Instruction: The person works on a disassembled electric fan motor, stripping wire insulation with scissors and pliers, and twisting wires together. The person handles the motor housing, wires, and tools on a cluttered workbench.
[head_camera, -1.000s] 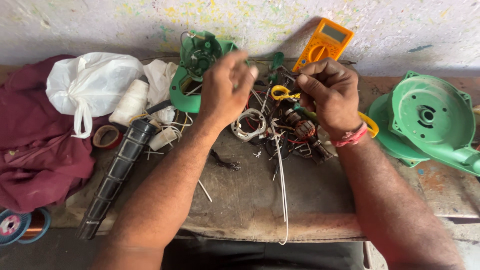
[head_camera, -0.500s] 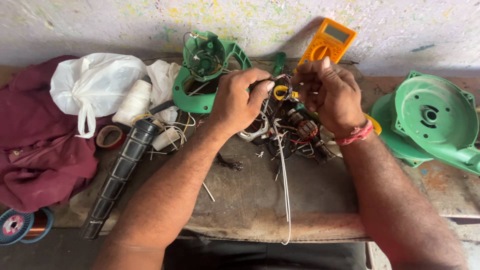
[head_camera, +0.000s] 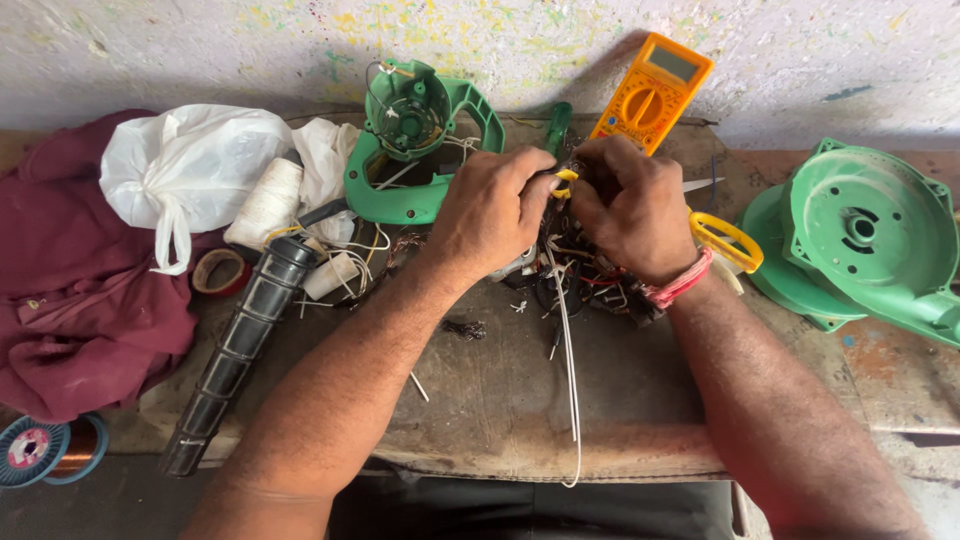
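Nearest me, a thin white cord (head_camera: 570, 400) hangs over the front edge of the worn workbench (head_camera: 500, 400) and runs straight up to my hands. My left hand (head_camera: 490, 215) is curled shut, thumb and fingers pinching a small yellow piece (head_camera: 566, 178) at the top of the tangle of wires (head_camera: 580, 270). My right hand (head_camera: 630, 210) is closed over that same tangle, touching the left; what it grips underneath, I can't tell. Yellow-handled scissors (head_camera: 728, 240) lie just beside my right wrist. Left, a black ribbed tube (head_camera: 240, 340). Farther back, a green housing (head_camera: 420, 150), an orange multimeter (head_camera: 652, 92) against the wall, a green fan casing (head_camera: 860, 235) right.
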